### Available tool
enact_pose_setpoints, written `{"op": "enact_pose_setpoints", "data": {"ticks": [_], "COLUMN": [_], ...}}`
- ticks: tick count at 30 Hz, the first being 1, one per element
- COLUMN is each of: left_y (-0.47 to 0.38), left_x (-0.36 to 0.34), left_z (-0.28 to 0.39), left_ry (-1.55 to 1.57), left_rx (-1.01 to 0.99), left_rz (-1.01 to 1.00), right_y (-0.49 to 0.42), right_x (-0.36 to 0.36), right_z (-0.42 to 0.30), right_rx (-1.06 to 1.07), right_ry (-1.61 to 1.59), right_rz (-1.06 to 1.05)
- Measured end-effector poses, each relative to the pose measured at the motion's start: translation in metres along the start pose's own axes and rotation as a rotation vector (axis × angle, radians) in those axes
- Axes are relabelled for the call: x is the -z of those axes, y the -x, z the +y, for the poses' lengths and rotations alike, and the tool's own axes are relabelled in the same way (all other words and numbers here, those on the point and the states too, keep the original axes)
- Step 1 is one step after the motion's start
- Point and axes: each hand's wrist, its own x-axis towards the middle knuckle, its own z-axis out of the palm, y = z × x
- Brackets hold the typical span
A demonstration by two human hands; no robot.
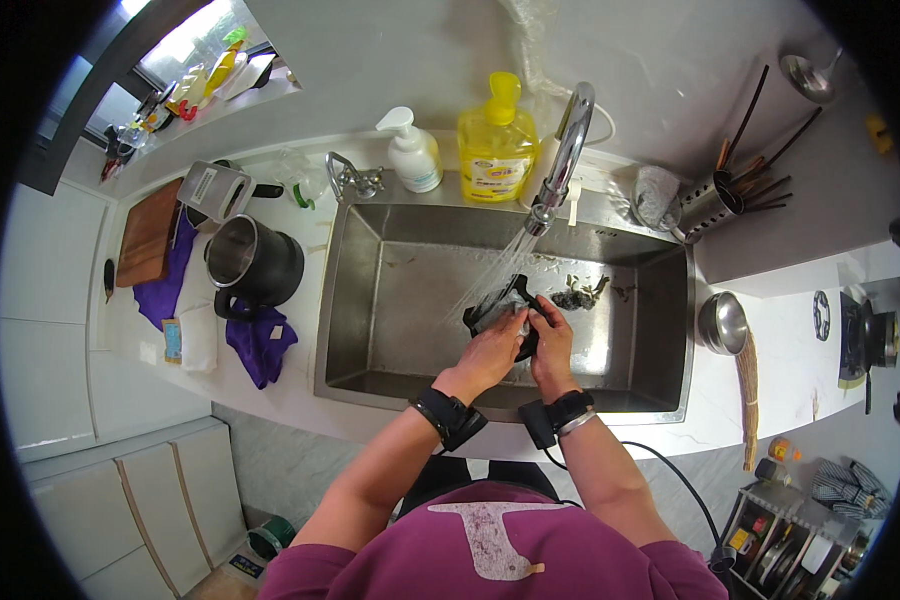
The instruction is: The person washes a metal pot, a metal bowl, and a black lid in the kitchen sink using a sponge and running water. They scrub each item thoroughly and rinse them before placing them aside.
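Over the stainless steel sink basin (427,315), both hands are at a small black object (526,346), seemingly plastic, whose exact kind cannot be told. My right hand (553,349) grips its right side. My left hand (489,354) has its fingers pressed onto its wet middle, partly hiding it. Water sprays from the chrome faucet (541,214) onto the object and the basin floor. Right of my hands, a dark grey clump (572,300), perhaps a scouring pad, lies in the basin with leafy scraps.
Behind the sink stand a white pump bottle (414,154) and a yellow detergent bottle (497,154). A black pitcher (270,262), purple cloth (261,349) and wooden cutting board (148,236) are left. Metal bowls (722,322), a straw whisk (748,397) and a utensil holder (709,206) are right.
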Motion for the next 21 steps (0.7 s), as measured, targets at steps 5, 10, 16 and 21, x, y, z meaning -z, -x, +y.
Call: {"op": "enact_pose_setpoints", "data": {"ticks": [5, 10, 16, 21], "left_y": [0.014, 0.019, 0.009, 0.016], "left_x": [0.002, -0.005, 0.021, 0.062], "left_z": [0.005, 0.006, -0.007, -0.027], "left_ry": [-0.249, -0.161, -0.226, 0.831], "left_rx": [0.057, -0.032, -0.017, 0.552], "left_rz": [-0.143, -0.294, -0.123, 0.324], "right_y": [-0.004, -0.004, -0.013, -0.016], "right_x": [0.004, 0.007, 0.009, 0.013], "right_z": [-0.006, 0.003, -0.001, -0.010], "right_rx": [0.078, -0.162, -0.071, -0.303], "right_ry": [-0.040, 0.037, -0.105, -0.308], "right_rz": [-0.082, 0.005, -0.061, -0.151]}}
